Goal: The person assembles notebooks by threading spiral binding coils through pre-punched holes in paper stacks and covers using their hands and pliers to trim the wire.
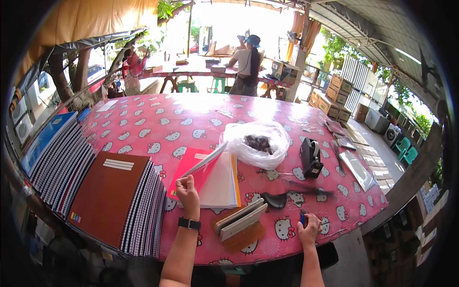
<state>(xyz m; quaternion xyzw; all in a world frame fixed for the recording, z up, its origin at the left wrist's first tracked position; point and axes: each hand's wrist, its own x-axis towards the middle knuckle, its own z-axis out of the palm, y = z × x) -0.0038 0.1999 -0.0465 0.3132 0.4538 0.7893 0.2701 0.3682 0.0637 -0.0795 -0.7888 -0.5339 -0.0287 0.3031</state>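
My left hand [188, 190] is closed in a pinch at the lower end of a raised, grey-edged part of a red notebook [184, 165]. White pages [217, 184] lie bare to the right of that raised part, with a yellow-orange strip along their right edge. Close to the table's front edge, my right hand [310, 229] is closed round a small tool with a blue handle [302, 219]; its working end is too small to make out. Between my hands stands a wooden block holder [246, 237] with upright pale slabs. A black, curved object [275, 200] lies just beyond it.
Tall stacks of spiral notebooks, one brown-topped [103, 196] and one blue-topped [52, 136], stand at left. A clear plastic bag [229, 138] with dark contents sits mid-table. A black tape dispenser [311, 160] and loose black coils [308, 188] lie right. Another person [247, 64] stands beyond.
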